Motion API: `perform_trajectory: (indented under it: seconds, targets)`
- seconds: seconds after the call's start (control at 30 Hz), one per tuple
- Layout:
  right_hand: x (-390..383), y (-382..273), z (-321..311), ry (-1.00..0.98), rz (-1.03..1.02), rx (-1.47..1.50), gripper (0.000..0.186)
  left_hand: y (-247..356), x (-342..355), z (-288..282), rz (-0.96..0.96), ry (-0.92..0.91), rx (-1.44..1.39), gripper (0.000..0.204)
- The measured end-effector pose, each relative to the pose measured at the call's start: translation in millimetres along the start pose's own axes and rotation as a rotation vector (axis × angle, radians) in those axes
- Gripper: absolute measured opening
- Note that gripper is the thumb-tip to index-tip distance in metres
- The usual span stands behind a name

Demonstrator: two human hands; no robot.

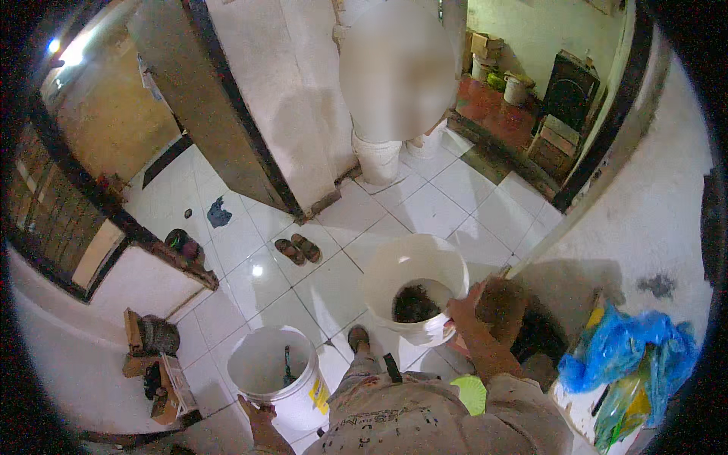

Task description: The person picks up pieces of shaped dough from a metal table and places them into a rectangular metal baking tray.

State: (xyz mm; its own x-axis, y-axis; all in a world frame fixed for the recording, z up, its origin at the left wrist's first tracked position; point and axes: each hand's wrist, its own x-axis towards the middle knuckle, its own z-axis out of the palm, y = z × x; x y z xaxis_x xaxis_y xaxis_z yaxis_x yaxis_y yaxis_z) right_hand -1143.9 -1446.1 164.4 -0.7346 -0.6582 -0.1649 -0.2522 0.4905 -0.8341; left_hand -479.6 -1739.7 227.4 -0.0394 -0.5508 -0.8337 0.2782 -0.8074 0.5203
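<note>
My right hand [465,311] grips the near right side of a white bucket [383,262], which is tipped so its inside shows. A dark, matted clump [415,303] lies at its bottom. To the lower left stands a second white bucket [296,409] with a yellow label. My left hand [259,412] is closed at this bucket's lower left side, its fingers partly hidden. Inside it, a thin dark object [287,368] leans upright; I cannot make out its kind.
Sandals [299,249] lie on the tiles ahead. White pails [377,161] stand by the far wall, beside a doorway. A brown container [502,307] and blue plastic bag [618,349] are at my right, a green object [472,394] near my side. Cardboard boxes [163,402] sit left.
</note>
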Motion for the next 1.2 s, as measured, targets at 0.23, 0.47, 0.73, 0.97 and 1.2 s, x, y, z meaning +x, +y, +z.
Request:
perform_trajectory:
  seconds: [0.23,0.47,0.73,0.97,1.2]
  targets:
    - [118,5,-60,0.240,0.299,-0.028,0.035,43,84,243,0.021,0.148,-0.016,0.086]
    - [249,-19,-117,0.401,0.577,0.144,0.038,65,162,421,-0.011,0.003,0.117,0.082]
    - [485,90,-121,0.591,0.915,0.576,0.040,47,245,657,0.079,-0.027,0.198,0.083]
    - [680,139,-130,0.571,0.834,0.471,0.036,9,304,863,-0.240,-0.090,0.174,0.084]
    - [835,166,-116,0.641,0.839,1.123,0.030,-75,349,1029,-0.210,-0.099,0.253,0.069]
